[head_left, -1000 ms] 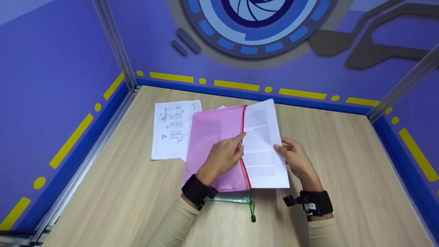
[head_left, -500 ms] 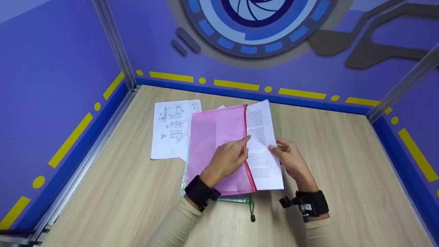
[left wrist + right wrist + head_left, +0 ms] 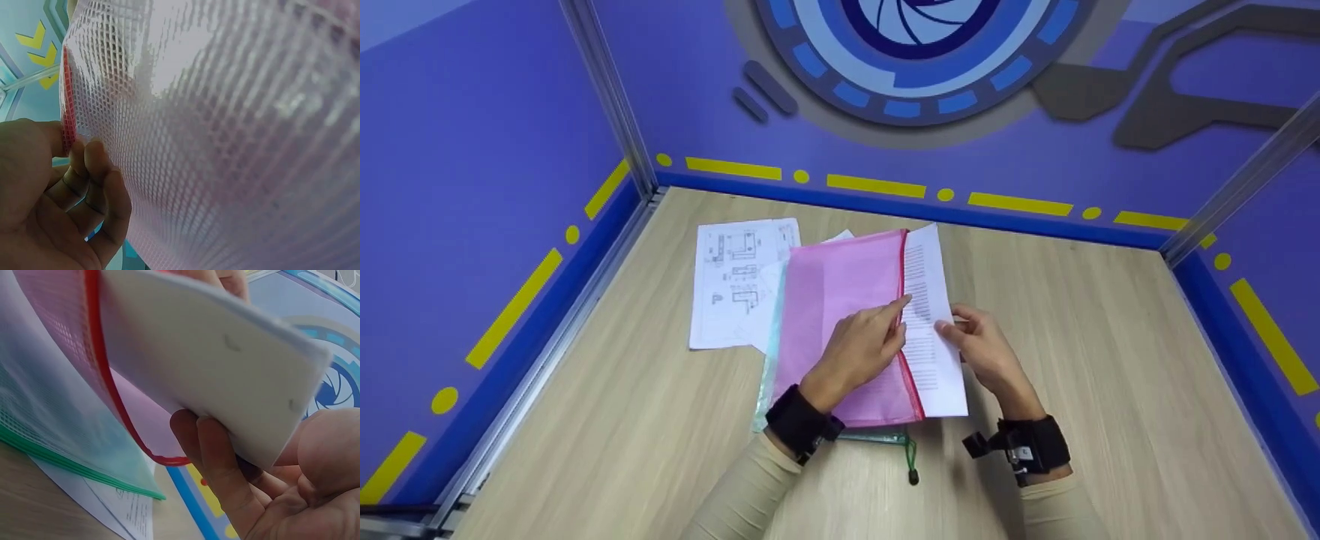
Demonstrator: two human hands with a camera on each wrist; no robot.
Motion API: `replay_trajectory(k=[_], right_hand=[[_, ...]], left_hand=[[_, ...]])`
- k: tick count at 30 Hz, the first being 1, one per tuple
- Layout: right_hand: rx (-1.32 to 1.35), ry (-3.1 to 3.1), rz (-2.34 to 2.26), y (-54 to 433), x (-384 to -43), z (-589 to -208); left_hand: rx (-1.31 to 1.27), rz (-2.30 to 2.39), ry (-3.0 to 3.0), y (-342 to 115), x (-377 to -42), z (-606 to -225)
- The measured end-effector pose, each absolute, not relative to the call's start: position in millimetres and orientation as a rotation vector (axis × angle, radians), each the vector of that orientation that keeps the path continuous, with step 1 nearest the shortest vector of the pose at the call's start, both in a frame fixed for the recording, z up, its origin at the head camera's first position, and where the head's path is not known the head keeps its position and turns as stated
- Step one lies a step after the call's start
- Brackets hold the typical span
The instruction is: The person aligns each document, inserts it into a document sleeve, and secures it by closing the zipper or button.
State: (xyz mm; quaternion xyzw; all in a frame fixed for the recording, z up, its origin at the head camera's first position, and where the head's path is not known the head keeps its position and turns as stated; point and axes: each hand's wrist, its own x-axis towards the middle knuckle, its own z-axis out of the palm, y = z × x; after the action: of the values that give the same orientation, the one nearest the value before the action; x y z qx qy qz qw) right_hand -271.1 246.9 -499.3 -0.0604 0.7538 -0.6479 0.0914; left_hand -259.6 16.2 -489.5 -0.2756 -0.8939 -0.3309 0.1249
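Note:
Raised over the table is a pink mesh zip bag (image 3: 840, 277) with a red zip edge (image 3: 95, 343), its mouth facing right. My left hand (image 3: 851, 349) pinches that edge, thumb and fingertips on it in the left wrist view; its index finger reaches over the paper. A stack of printed paper (image 3: 949, 394) lies mostly inside the bag, a strip sticking out to the right. My right hand (image 3: 986, 349) pinches the paper's outer edge, thumb on top and fingers underneath. In the right wrist view the paper's blank underside shows between the bag's two sides.
A green mesh zip bag (image 3: 769, 375) lies beneath the pink one, its green cord pull (image 3: 913, 457) hanging toward the front. Sheets with technical drawings (image 3: 727, 292) lie at the left, partly covered. Blue-purple panels (image 3: 885, 157) close off the back and sides of the wooden table (image 3: 1080, 337).
My right hand has moved left with the paper, which has slid deeper into the pink bag; less of it shows. The bag's red edge and my left hand have shifted slightly right.

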Motion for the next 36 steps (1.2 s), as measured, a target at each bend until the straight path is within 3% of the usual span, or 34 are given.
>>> replay_trajectory(k=[36], right_hand=[[-0.258,2.229,-1.847,226.3,-269.0,-512.1]], left_hand=[[-0.826,-0.983,-2.522,29.9,-250.4,-488.9]])
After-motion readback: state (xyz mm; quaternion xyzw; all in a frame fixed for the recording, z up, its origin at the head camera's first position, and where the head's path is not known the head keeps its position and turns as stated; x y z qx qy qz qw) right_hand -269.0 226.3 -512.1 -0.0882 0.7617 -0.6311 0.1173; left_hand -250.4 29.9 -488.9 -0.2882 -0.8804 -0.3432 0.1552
